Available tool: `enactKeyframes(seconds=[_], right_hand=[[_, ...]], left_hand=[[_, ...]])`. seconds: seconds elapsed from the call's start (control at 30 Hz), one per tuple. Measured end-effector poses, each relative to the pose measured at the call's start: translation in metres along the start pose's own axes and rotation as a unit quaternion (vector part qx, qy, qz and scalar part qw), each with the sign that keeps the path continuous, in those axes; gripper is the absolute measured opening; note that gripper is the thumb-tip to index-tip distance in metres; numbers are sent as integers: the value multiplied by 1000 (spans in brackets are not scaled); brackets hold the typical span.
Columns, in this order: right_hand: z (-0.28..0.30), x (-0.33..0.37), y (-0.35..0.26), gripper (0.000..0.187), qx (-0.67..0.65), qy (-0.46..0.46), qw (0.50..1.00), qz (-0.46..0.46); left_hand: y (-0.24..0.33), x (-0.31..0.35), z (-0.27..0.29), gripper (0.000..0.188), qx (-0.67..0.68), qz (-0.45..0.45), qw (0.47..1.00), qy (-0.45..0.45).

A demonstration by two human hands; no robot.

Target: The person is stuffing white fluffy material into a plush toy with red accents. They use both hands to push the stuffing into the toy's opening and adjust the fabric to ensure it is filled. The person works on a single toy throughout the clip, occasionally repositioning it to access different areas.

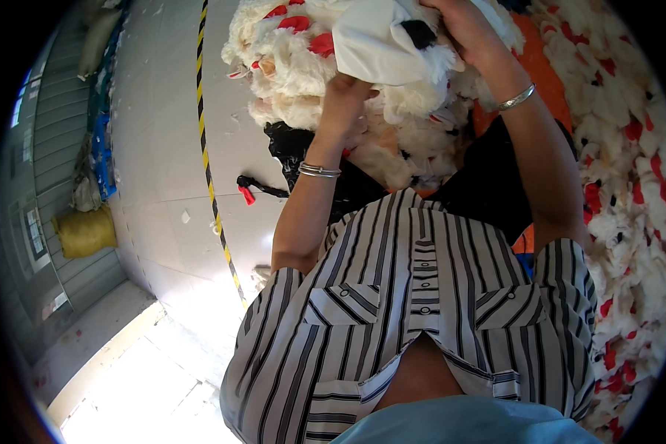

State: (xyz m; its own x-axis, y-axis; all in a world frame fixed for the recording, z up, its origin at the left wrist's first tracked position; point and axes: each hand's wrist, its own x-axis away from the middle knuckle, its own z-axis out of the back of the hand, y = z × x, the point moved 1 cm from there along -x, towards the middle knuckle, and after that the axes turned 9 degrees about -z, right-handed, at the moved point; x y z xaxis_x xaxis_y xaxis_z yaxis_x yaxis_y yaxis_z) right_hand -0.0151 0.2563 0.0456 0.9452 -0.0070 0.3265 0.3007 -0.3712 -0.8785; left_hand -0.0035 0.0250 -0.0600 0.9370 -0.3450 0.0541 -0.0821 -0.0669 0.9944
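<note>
A white plush piece [377,46] with a smooth fabric face and a black patch is held up at the top of the view. My left hand [345,102] is closed on its lower left edge, the fingertips partly tucked behind the cloth. My right hand [459,28] grips its upper right side near the black patch, with some fingers cut off by the picture's edge. Beneath and around both hands is a heap of fluffy white plush pieces [296,74] with red and black bits. Bracelets circle both wrists.
More white plush pieces [618,244] with red bits fill the right side. An orange surface [544,66] lies between the heaps. On the left, a yellow-black striped line [206,155] crosses the grey floor, with a black-and-red scrap [248,194] nearby. A yellow sack [86,231] stands by the wall.
</note>
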Motion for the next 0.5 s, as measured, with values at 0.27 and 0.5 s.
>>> enactKeyframes(seconds=[0.27, 0.5], right_hand=[[2, -1, -4, 17, -17, -40, 999, -11], [52, -33, 21, 24, 620, -35, 778, 98]], left_hand=[[18, -9, 16, 48, 151, 64, 984, -72], [73, -26, 33, 19, 175, -93, 978, 62]])
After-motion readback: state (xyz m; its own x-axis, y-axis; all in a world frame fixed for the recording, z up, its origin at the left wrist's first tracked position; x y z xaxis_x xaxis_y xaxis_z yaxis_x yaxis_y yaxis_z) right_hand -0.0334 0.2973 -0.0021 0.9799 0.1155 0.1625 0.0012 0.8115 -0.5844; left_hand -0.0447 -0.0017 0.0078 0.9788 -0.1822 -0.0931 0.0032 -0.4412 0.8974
